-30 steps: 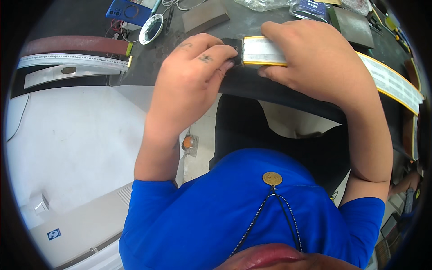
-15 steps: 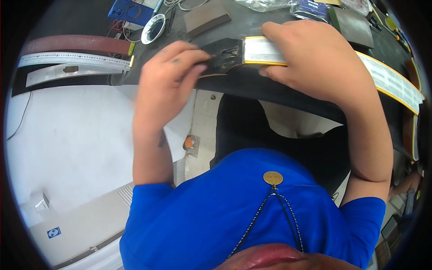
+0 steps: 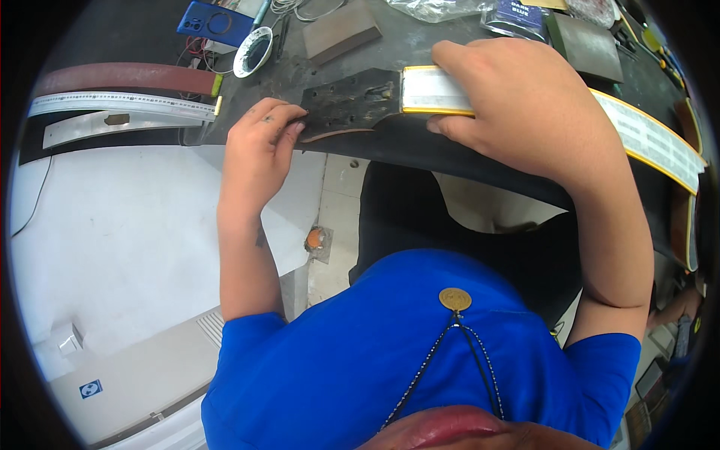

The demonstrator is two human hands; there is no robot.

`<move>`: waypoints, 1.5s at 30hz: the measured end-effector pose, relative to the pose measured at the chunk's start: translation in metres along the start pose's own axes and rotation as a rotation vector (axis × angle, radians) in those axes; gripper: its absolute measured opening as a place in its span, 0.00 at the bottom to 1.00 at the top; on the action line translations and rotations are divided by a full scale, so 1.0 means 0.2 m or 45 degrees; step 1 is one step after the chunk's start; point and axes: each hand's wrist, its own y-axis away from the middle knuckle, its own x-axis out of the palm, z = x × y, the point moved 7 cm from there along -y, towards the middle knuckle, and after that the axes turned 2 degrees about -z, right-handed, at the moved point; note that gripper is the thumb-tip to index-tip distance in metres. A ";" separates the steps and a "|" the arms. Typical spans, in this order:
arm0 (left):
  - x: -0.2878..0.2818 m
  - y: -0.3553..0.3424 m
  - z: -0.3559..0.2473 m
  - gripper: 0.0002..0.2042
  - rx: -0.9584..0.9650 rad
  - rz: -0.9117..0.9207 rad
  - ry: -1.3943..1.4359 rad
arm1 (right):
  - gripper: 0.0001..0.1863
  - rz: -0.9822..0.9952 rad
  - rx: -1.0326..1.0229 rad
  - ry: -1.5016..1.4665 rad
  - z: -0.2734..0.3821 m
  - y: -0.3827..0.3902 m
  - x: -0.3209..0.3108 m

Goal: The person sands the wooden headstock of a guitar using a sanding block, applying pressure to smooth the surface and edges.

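A guitar neck (image 3: pixel 637 133) lies along the bench's near edge, its fretboard side covered in pale strips with yellow edging. Its bare black headstock (image 3: pixel 351 102), with small holes and a worn slot, points left. My right hand (image 3: pixel 525 105) is wrapped over the neck just right of the headstock, thumb on the near side and fingers on the far side. At the headstock's left end, the thumb and fingers of my left hand (image 3: pixel 259 146) are pinched together on its tip.
On the dark bench (image 3: pixel 420 41), a brown block (image 3: pixel 341 34), a small bowl (image 3: pixel 253 52) and a blue phone (image 3: pixel 215 22) sit beyond the headstock. A steel ruler (image 3: pixel 127 103) and a reddish curved bar (image 3: pixel 127 77) lie left. A dark block (image 3: pixel 585 56) stands beyond my right hand.
My left hand has moved left and slightly nearer, from over the headstock to its tip. The headstock has shifted slightly left and nearer, with my right hand still around the neck.
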 end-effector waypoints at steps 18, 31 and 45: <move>0.08 -0.32 -0.37 0.09 0.368 -0.108 0.194 | 0.22 -0.034 0.003 -0.005 0.00 0.01 -0.01; 0.08 -0.37 -0.42 0.09 0.502 -0.099 0.187 | 0.23 0.001 0.017 0.005 0.00 0.00 0.00; 0.08 -0.31 -0.17 0.06 0.234 -0.001 0.112 | 0.23 0.027 0.041 0.003 0.00 -0.01 0.00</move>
